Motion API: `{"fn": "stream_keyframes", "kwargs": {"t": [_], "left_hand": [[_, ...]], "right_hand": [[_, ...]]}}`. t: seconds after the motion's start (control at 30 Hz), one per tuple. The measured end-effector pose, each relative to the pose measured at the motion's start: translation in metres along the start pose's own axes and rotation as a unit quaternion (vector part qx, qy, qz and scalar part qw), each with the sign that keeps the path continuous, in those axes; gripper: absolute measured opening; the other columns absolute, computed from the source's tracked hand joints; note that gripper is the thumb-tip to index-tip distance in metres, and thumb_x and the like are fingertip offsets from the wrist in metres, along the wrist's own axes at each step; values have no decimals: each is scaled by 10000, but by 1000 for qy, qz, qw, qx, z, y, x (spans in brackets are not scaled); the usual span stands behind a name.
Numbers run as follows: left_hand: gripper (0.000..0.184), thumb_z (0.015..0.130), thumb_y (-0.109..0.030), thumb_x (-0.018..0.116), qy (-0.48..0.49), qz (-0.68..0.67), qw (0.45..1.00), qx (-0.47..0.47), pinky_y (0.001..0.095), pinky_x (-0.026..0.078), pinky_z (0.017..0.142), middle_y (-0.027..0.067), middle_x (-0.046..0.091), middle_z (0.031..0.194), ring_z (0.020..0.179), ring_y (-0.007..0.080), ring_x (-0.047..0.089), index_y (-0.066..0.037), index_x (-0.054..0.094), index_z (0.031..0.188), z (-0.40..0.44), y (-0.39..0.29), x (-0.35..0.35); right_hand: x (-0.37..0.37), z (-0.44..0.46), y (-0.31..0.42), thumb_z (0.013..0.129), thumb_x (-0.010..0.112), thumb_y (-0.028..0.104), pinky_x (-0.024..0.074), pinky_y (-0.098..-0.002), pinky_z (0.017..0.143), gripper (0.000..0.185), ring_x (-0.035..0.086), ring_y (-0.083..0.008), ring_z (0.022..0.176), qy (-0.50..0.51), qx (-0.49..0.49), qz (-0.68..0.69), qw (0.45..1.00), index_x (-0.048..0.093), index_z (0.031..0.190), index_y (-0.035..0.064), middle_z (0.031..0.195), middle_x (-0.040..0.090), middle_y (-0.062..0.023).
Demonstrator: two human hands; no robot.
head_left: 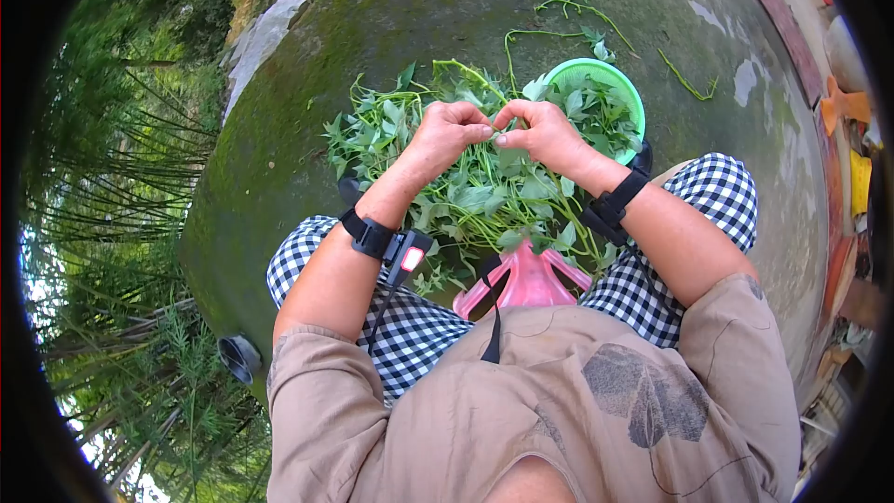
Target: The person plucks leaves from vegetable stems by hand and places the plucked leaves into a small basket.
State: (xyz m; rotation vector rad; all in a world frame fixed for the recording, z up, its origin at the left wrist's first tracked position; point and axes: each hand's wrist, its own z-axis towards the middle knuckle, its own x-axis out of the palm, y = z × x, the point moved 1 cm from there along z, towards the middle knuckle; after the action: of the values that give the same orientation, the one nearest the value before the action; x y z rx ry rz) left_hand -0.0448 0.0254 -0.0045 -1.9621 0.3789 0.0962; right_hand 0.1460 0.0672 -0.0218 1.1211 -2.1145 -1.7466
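Both hands meet above a large heap of leafy green stems (484, 196) between the knees. My left hand (454, 133) is closed, thumb and fingers pinched on a green stem (475, 77). Close beside it, my right hand (540, 135) pinches the same stem, its fingertips almost touching the left ones. The exact spot between the fingertips is partly hidden. Just behind and right of my right hand, a light green basket (636, 98) holds picked leaves. Under the near edge of the heap a pink plastic stool (528, 279) shows.
Loose stems (684, 74) lie on the mossy concrete ground (279, 149) beyond the basket. A dark round container (239, 359) is at the lower left, by dense greenery. Along the right edge stand an orange object (843, 105) and a yellow one (860, 182).
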Motion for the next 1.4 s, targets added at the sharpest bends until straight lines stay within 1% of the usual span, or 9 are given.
{"fn": "stream_keyframes", "kwargs": {"t": [0.13,0.33,0.87,0.9,0.97,1.03,1.13,1.27,1.4], "left_hand": [[93,848,-117,686,17,-13,1000,7,213,354,513,-48,570,678,576,37,446,-32,688,886,1,0,5],[114,832,-121,659,20,-7,1000,1,238,384,531,-8,601,673,584,61,485,-10,682,843,1,-5,5],[56,701,7,612,-89,75,983,141,229,356,451,5,602,672,573,63,519,-5,658,672,5,29,-52],[75,710,13,602,-155,-13,987,-35,230,364,467,15,604,659,583,66,524,-8,672,693,-4,5,-64],[129,742,-98,661,-285,81,955,-7,267,451,574,28,633,682,596,102,548,-14,731,810,-2,30,-109],[573,778,-345,756,-344,332,878,-16,326,531,668,128,707,891,728,186,672,-38,612,1240,-25,17,-142],[641,816,-558,662,-463,281,825,-163,382,532,589,179,702,851,593,252,678,-11,657,1149,-41,29,-168],[418,821,-397,681,-425,238,851,-199,291,461,472,106,660,635,443,186,594,16,715,762,-53,45,-193],[146,734,-67,727,-343,11,936,-75,251,399,465,31,657,690,493,77,482,-14,735,870,-33,38,-149]], "right_hand": [[-1,-4,11,757,702,282,473,-382,631,208,622,-237,665,-43,-14,-92,995,698,906,136,657,615,-86],[2,-6,6,791,687,123,426,-319,549,128,539,-112,595,-92,-114,-82,986,683,890,42,632,581,-23],[-18,1,1,867,661,75,451,-229,508,37,546,-78,586,-111,98,328,933,650,859,41,725,596,9],[-21,1,-5,862,664,73,462,-236,509,36,543,-74,605,-118,97,335,930,652,848,42,733,598,11],[-27,1,-12,856,666,60,457,-241,490,37,541,-79,596,-126,106,325,931,650,853,27,718,590,7],[-29,0,-18,849,670,51,458,-242,486,36,543,-82,595,-120,115,314,935,651,854,21,721,595,3],[-30,-2,-28,841,678,45,452,-239,483,35,551,-97,557,-103,124,288,944,654,851,22,717,606,-12],[-28,-1,-31,823,687,28,465,-255,476,28,556,-97,583,-78,130,281,948,660,830,23,725,615,-17],[-23,-7,-17,815,698,36,454,-256,464,40,551,-97,567,-61,128,291,946,664,824,16,696,605,-16]]}}
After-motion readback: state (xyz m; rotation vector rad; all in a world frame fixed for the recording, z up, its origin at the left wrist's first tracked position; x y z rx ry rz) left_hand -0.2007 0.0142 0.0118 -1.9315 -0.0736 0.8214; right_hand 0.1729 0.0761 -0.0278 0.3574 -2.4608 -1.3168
